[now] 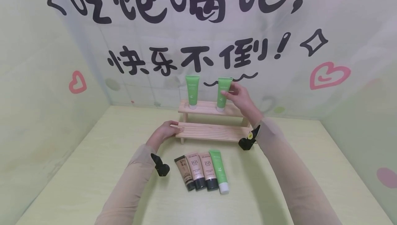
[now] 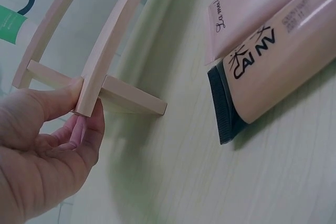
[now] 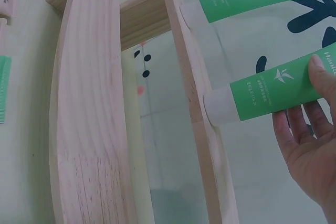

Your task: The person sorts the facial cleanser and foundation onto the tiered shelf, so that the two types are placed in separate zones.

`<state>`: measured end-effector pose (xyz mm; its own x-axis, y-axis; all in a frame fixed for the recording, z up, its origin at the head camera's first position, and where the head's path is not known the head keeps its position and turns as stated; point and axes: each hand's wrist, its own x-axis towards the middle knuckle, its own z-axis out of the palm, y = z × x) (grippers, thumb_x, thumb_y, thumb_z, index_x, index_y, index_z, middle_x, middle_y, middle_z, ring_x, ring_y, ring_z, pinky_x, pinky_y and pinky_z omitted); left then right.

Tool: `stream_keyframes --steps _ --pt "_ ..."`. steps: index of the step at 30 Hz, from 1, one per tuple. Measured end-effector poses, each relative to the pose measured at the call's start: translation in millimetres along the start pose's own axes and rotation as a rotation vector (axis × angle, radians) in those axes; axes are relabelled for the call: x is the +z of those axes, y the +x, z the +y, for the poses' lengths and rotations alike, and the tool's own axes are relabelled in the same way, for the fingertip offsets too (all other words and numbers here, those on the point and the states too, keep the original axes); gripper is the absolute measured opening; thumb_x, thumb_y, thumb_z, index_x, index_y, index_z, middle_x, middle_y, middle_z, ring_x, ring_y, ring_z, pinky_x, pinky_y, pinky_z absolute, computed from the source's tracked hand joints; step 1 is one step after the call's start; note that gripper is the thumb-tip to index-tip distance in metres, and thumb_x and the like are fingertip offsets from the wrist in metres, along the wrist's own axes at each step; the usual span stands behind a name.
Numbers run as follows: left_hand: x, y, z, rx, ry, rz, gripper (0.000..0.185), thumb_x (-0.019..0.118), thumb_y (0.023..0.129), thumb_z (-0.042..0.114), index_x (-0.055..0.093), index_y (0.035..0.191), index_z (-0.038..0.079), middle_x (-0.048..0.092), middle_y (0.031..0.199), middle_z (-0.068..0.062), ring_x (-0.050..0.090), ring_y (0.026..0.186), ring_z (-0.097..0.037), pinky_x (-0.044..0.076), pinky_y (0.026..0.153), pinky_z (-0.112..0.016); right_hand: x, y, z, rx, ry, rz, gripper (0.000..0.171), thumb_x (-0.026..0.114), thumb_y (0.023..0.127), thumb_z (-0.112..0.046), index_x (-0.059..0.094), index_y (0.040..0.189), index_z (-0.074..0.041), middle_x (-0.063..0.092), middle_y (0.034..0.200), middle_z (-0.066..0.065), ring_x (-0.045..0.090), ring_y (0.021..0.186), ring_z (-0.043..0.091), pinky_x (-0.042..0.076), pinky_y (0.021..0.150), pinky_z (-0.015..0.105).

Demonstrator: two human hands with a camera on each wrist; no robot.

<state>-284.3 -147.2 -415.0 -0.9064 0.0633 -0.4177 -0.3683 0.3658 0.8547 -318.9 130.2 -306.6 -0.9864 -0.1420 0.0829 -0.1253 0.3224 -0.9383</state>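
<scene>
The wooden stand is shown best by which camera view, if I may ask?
The head view, because it shows the wooden stand almost whole, from end to end. The left wrist view shows only part, near the left hand; the right wrist view shows it larger, but cropped.

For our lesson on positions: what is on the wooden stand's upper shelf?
Two green squeeze tubes, white caps down; the right hand grips one. The caps hide the shelf beneath.

Arms outstretched, left hand low, right hand higher, each in a pinch.
</scene>
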Motion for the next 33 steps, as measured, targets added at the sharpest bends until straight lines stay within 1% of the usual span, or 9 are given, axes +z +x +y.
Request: stream_keyframes --steps 4,5,8,14,19,24,27,33 --pt "-0.3 -0.2 0.4 -0.003 -0.001 0.001 0.053 0.058 0.088 0.011 0.036 0.135 -0.001 0.053 0.122 -0.022 0.059 0.106 -0.028 0.047 0.096 -0.032 0.3 -1.6 1.6 -0.009 -0.002 -0.004 0.054 0.061 0.087 -0.021 0.039 0.136 -0.01 0.048 0.133 0.016 0.046 0.122 0.032 0.037 0.105 0.043" --pt "-0.3 -2.3 1.5 0.001 -0.006 -0.005 0.053 0.057 0.089 0.011 0.035 0.135 -0.001 0.05 0.126 -0.024 0.056 0.112 -0.029 0.045 0.099 -0.035 -0.1 -2.4 1.7 -0.011 -0.002 -0.011 0.054 0.061 0.087 -0.02 0.039 0.136 -0.01 0.048 0.133 0.017 0.046 0.122 0.033 0.037 0.105 0.044" --pt "-0.4 -2.8 1.9 0.005 -0.007 -0.01 0.053 0.057 0.089 0.01 0.035 0.135 -0.002 0.05 0.126 -0.024 0.056 0.112 -0.03 0.045 0.099 -0.035 -2.7 -5.4 3.3 -0.005 0.008 -0.043 0.055 0.061 0.087 -0.018 0.038 0.137 -0.008 0.046 0.135 0.018 0.045 0.123 0.033 0.037 0.105 0.044" --pt "-0.8 -2.2 1.3 -0.001 -0.02 -0.014 0.054 0.058 0.088 0.01 0.034 0.135 -0.003 0.048 0.127 -0.024 0.055 0.112 -0.031 0.045 0.099 -0.035 -7.0 -11.3 8.9 0.046 0.033 -0.098 0.057 0.061 0.087 -0.015 0.035 0.137 -0.005 0.043 0.138 0.018 0.042 0.127 0.031 0.041 0.102 0.041" --pt "-0.8 -3.2 2.2 -0.013 -0.015 -0.014 0.054 0.057 0.088 0.01 0.034 0.136 -0.002 0.047 0.128 -0.024 0.055 0.113 -0.03 0.044 0.1 -0.035 -8.4 -16.0 12.6 0.062 0.043 -0.088 0.057 0.06 0.087 -0.014 0.036 0.137 -0.002 0.044 0.136 0.019 0.043 0.125 0.032 0.043 0.1 0.041" --pt "-1.7 -4.3 2.9 -0.008 -0.001 -0.01 0.053 0.056 0.089 0.012 0.034 0.136 -0.002 0.047 0.128 -0.023 0.054 0.114 -0.029 0.043 0.1 -0.035 -8.7 -21.1 14.3 0.088 0.072 -0.062 0.055 0.059 0.087 -0.013 0.037 0.136 0.0 0.045 0.135 0.021 0.046 0.122 0.033 0.046 0.097 0.041" --pt "-1.4 -5.0 2.2 -0.009 0.008 -0.01 0.053 0.056 0.089 0.012 0.034 0.136 -0.001 0.047 0.128 -0.023 0.054 0.114 -0.029 0.043 0.1 -0.035 -9.5 -24.1 17.4 0.121 0.068 -0.053 0.054 0.059 0.088 -0.016 0.037 0.135 0.0 0.046 0.135 0.021 0.048 0.12 0.033 0.047 0.096 0.039" --pt "-0.2 -5.0 1.0 0.001 0.007 -0.017 0.053 0.056 0.089 0.012 0.034 0.136 -0.002 0.047 0.129 -0.023 0.053 0.115 -0.029 0.043 0.101 -0.035 -11.6 -32.5 25.1 0.158 0.065 -0.062 0.056 0.059 0.089 -0.021 0.037 0.136 0.0 0.047 0.133 0.022 0.05 0.117 0.033 0.049 0.092 0.037"
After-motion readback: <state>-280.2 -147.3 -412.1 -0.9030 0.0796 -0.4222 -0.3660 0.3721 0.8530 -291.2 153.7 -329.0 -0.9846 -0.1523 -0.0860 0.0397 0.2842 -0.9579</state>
